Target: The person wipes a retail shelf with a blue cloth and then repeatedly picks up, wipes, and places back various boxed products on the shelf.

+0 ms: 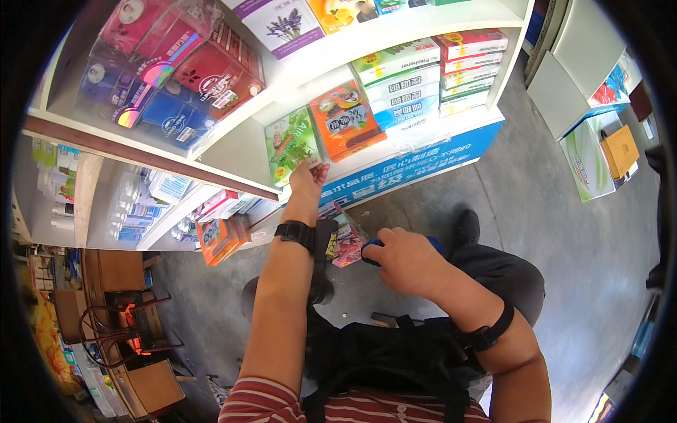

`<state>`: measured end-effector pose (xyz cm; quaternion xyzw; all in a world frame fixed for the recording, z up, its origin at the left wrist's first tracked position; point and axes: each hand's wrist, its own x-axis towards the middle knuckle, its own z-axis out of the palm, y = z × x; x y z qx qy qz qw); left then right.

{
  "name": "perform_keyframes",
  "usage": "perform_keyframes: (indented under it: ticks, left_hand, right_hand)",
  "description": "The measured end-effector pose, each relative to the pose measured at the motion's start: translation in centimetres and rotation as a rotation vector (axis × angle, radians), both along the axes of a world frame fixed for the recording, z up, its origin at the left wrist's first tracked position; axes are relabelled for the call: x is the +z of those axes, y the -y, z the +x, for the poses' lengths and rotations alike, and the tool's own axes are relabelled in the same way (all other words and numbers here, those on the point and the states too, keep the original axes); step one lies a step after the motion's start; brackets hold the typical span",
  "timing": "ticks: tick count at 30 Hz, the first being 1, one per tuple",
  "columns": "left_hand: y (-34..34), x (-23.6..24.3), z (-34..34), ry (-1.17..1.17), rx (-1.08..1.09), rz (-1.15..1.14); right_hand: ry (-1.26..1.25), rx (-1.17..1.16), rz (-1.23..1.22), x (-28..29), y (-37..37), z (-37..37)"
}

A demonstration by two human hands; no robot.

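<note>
My left hand (308,182) reaches to the bottom display shelf, its partly curled fingers apart at the near end of a green air freshener box (290,144). The box lies face up, and an orange box (347,121) lies just right of it. In front of my body, my right hand (412,262) is closed around a bunched blue cloth (435,244). Most of that cloth is hidden by the hand; blue shows at both sides of it. Below the shelf front, a pink patterned package (348,244) is near my foot.
Stacked air freshener boxes (469,67) fill the right end of the shelf. Red and blue clear packs (201,84) stand at upper left. An orange box (220,241) juts from the left shelving. A white-green carton (589,158) rests on the floor at right; a chair (134,324) stands left.
</note>
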<state>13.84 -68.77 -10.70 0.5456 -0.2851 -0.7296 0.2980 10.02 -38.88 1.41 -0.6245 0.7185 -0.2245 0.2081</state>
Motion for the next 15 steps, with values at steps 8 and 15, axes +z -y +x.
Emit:
perform_keyframes:
  ticks: [8, 15]
  left_hand:
    - [1.3, -0.9, -0.6, 0.052, -0.085, -0.097]
    - [-3.2, -1.2, 0.4, 0.208, -0.313, -0.326]
  right_hand:
    - [0.017, 0.008, -0.055, -0.1, -0.3, 0.2]
    - [0.019, 0.034, -0.02, 0.4, -0.2, 0.1]
